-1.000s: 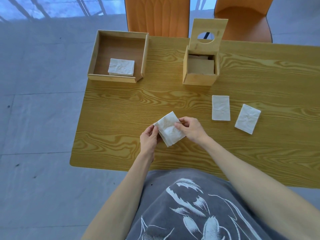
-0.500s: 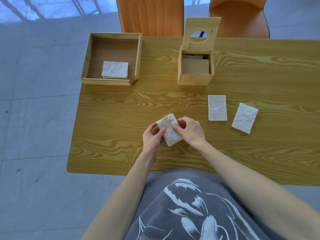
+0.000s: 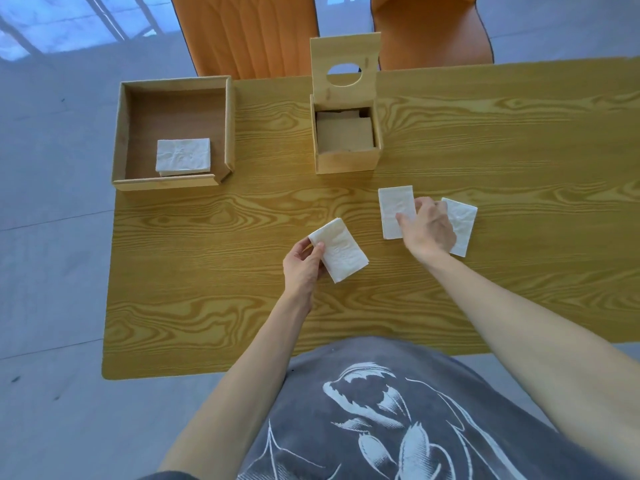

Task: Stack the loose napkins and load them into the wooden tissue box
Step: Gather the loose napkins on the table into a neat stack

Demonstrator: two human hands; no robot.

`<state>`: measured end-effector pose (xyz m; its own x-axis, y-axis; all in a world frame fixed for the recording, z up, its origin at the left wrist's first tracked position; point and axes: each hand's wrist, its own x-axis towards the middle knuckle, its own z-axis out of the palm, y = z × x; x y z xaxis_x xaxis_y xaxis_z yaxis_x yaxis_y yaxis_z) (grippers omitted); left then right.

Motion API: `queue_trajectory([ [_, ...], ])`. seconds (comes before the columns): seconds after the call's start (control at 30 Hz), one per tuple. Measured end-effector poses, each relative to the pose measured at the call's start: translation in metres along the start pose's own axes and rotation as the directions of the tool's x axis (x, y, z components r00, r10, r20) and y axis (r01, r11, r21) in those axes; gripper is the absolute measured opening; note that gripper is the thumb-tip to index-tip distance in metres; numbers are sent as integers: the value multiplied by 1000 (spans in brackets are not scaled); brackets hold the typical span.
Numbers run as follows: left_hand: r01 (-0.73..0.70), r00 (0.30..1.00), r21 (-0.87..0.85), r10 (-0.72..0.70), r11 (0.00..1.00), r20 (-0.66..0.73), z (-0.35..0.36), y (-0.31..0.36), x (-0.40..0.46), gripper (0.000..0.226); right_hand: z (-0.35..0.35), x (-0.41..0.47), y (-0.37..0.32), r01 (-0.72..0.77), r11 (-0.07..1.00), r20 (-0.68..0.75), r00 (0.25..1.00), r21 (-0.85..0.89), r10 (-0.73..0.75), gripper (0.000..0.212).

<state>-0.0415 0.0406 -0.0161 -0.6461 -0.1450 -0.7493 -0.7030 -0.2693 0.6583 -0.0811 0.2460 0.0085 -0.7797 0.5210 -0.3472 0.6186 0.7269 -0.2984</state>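
Observation:
My left hand (image 3: 303, 266) pinches a folded white napkin (image 3: 343, 252) just above the table near its middle. My right hand (image 3: 429, 227) lies with spread fingers between two more folded napkins on the table, its fingertips on the right edge of the upright napkin (image 3: 394, 209) and its back partly covering the tilted napkin (image 3: 462, 223). The wooden tissue box (image 3: 346, 157) stands behind them with its round-holed lid (image 3: 344, 69) raised; its inside shows only brown board.
An open wooden tray (image 3: 119, 133) sits at the table's back left corner with a small stack of napkins (image 3: 183, 155) inside. Two orange chairs (image 3: 249, 32) stand beyond the far edge. The wooden table (image 3: 214, 306) ends close to my torso.
My right hand let go of the napkin that both hands held and moved right onto the two napkins on the table. The left hand keeps the folded napkin.

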Motion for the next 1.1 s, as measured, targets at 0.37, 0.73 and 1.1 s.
queue_trajectory([
  [0.37, 13, 1000, 21, -13, 1000, -10, 1, -3, -2, 33, 3, 11, -3, -97, 995, 90, 991, -16, 98, 51],
  [0.73, 18, 1000, 4, -18, 1000, 12, -13, -10, -9, 33, 11, -14, 8, -15, 968, 85, 996, 252, -6, 24],
  [1.1, -10, 1000, -31, 11, 999, 22, -15, -20, -18, 30, 20, -59, 19, 70, 807, 253, 931, 587, -264, 7],
])
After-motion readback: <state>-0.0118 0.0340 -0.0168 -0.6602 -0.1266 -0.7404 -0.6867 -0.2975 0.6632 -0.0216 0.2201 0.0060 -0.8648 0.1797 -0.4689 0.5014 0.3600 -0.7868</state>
